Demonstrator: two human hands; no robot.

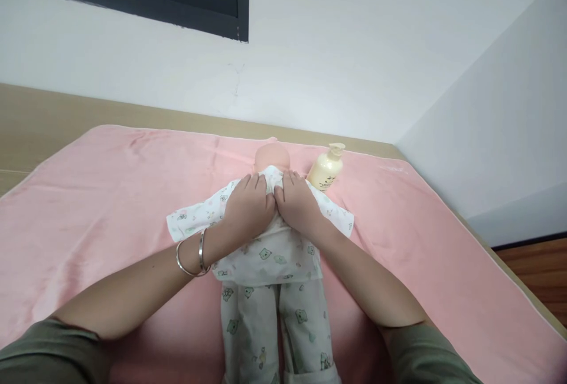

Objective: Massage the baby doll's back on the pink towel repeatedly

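Observation:
A baby doll (273, 155) lies stretched out with its head away from me, its back seemingly upward. It wears a white printed top (279, 254) with the sleeves spread to both sides, and matching trousers (259, 325). My left hand (250, 204) rests flat on the upper left of the top, fingers extended toward the shoulder. Mirroring it on the upper right, my right hand (296, 201) also lies flat, the two thumbs close together at the middle. Beyond the right sleeve is a cream pump bottle (326, 168).
A pink cloth (110, 207) covers the wooden surface (35, 106) under the doll. Behind stands a white wall (336, 65) with a dark window frame (234, 0). Another wall (522, 106) closes off the right side. Brown wood (538, 275) shows at the lower right.

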